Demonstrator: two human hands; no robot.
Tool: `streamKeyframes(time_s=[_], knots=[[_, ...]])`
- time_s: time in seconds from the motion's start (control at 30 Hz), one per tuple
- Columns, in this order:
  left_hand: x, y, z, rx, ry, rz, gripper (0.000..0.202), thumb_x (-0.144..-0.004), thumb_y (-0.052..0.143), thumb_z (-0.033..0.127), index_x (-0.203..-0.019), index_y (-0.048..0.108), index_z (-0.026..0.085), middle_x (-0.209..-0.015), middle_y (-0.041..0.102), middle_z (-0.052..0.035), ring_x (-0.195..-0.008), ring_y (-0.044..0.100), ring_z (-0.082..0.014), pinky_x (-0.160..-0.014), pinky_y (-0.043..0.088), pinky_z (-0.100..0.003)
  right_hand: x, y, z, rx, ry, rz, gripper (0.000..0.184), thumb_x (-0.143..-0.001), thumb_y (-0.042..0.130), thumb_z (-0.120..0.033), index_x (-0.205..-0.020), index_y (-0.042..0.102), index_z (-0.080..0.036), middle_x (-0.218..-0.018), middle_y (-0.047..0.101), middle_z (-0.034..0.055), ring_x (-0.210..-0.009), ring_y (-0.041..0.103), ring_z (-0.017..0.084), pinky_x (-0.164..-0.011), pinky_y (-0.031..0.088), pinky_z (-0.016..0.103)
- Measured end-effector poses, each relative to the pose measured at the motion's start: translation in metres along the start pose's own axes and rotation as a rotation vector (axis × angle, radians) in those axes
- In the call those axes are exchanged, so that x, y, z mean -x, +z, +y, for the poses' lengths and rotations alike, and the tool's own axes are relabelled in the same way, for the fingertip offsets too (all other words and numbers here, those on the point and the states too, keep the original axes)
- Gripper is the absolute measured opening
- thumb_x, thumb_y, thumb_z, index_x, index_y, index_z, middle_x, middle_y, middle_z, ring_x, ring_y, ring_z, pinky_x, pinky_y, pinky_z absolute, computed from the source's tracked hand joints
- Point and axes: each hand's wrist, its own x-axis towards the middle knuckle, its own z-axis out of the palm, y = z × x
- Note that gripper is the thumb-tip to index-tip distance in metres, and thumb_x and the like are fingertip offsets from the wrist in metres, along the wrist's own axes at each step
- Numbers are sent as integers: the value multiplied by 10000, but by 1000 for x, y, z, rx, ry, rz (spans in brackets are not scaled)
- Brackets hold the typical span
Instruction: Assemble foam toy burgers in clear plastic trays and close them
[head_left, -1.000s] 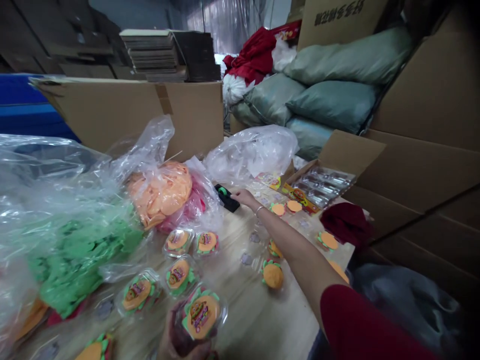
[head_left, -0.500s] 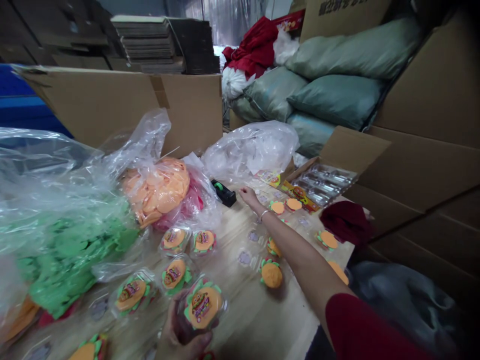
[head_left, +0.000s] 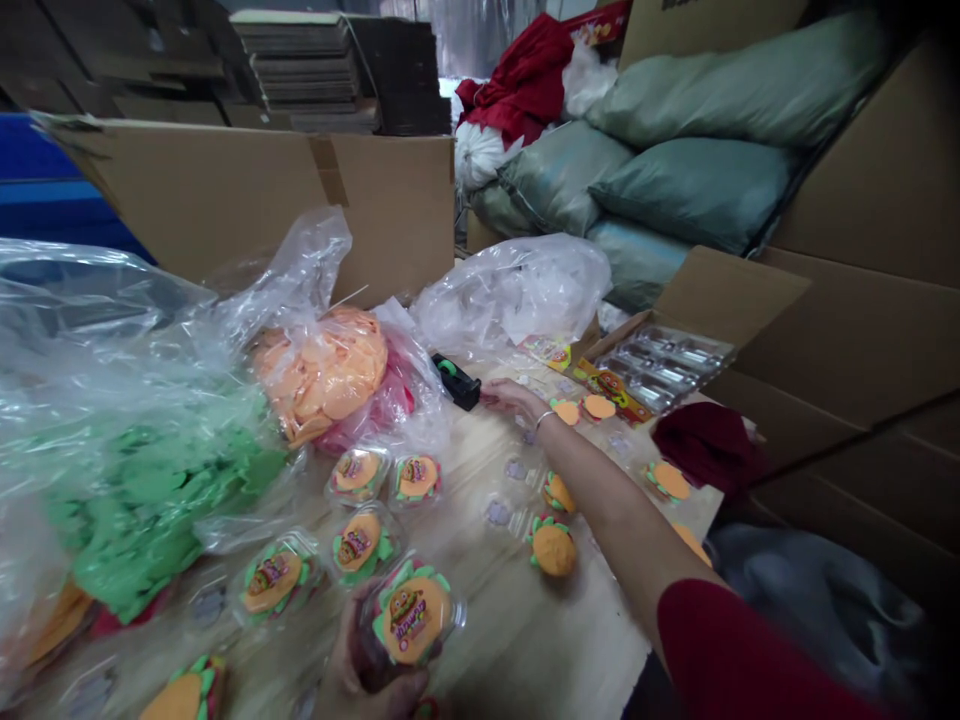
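Note:
Low in the picture, my left hand grips a clear plastic box with a toy burger inside. A colourful printed label lies on the burger's orange bun. My right hand is stretched across the table, its fingers extended at the near end of a black tape dispenser with a green core. Whether the fingertips hold any tape is too small to see. Several similar packed burgers, such as one labelled box, stand left of my left hand. An unlabelled burger sits below my right forearm.
Left, plastic bags hold green pieces and orange pieces. A carton of clear packs stands back right, near a dark red cloth. A large cardboard box and stacked sacks border the table's far side.
My right hand has gone from curled fingers beside the tape dispenser to extended fingers at its end. My left hand still holds the boxed burger. The view has shifted slightly.

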Motion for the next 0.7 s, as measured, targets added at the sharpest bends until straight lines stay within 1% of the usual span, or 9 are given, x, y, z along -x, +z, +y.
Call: streamKeyframes(time_s=[0.13,0.2,0.27,0.37,0.47,0.53,0.6,0.67,0.7], knots=[[-5,13,18,81,-35,-42,784,-393,870,167,-1089,515,241,-1017,688,-33,-860,674,-248,-685,569,-309,9,7,7,-24,41,46,172,-775,658,-225,-665,544,-160,-616,622,17,-593,589,112,-608,477,212],[-10,19,31,120,-47,-85,718,-459,841,160,-1101,526,229,-1012,686,-30,-821,678,-216,-688,557,-289,14,11,5,3,54,83,171,-775,644,-193,-644,540,-160,-592,604,3,-574,569,107,-589,451,203],[-16,22,44,134,-30,-134,693,-501,814,143,-1123,519,224,-967,688,-21,-743,678,-184,-644,536,-259,22,11,0,46,59,121,205,-746,643,-136,-585,519,-163,-529,552,-16,-564,542,105,-576,416,195],[-24,18,58,143,65,-169,738,-498,805,101,-1156,500,233,-836,668,25,-604,630,-121,-519,465,-191,42,9,-11,97,22,167,285,-704,634,-78,-497,465,-178,-437,438,-38,-569,509,112,-573,373,198],[-26,9,64,153,144,-151,747,-525,792,66,-1182,486,246,-838,661,37,-598,599,-82,-546,463,-175,71,17,-30,83,-93,165,268,-732,614,-133,-511,471,-184,-444,419,-43,-573,483,110,-571,364,204],[-24,4,66,167,172,-142,730,-544,785,63,-1180,481,251,-892,670,22,-657,617,-89,-602,486,-190,102,33,-44,47,-180,119,200,-761,613,-217,-590,518,-179,-512,480,-42,-564,479,99,-565,379,203],[-23,3,67,197,197,-130,719,-540,787,61,-1163,484,254,-930,671,16,-699,627,-97,-631,497,-200,145,54,-55,-42,-283,8,171,-779,623,-325,-716,558,-179,-604,544,-41,-546,492,86,-549,401,204],[-20,7,67,226,225,-118,707,-528,790,59,-1138,493,254,-939,667,19,-718,626,-98,-634,496,-199,192,77,-61,-257,-426,-199,266,-780,645,-420,-885,558,-192,-646,569,-43,-515,504,82,-501,402,204],[-19,9,66,235,239,-115,697,-526,790,60,-1127,497,254,-939,664,20,-725,626,-99,-631,493,-198,213,89,-61,-345,-431,-291,362,-759,680,-432,-1003,531,-209,-641,570,-56,-493,505,83,-473,396,199]])
